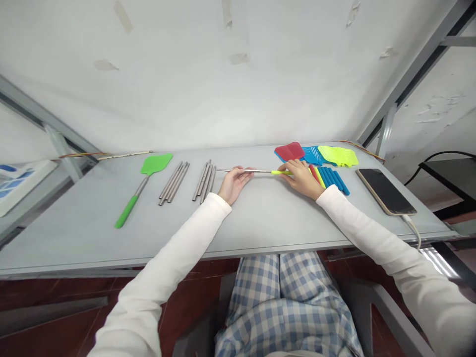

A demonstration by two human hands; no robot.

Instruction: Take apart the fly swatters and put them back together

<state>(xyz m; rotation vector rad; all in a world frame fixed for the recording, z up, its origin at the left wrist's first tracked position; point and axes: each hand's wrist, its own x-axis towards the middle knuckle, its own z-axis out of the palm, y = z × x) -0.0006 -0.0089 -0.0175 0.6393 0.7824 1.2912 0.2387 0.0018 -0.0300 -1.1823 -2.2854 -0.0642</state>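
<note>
Rod and yellow grip meet in line over a grey table, their shared long axis running left to right, roughly parallel to the wall. The left hand, loosely curled, has the rod between thumb and fingers; the right hand, nearer the joint, pinches the grip and hides its outer end. Loose rods lie left of the left hand, blue grips just beside the right.

Phone, screen dark, flat near right edge of bench; white cable plugged in, reaching front edge. Thin wires at back right corner. Tape scraps on wall.
</note>
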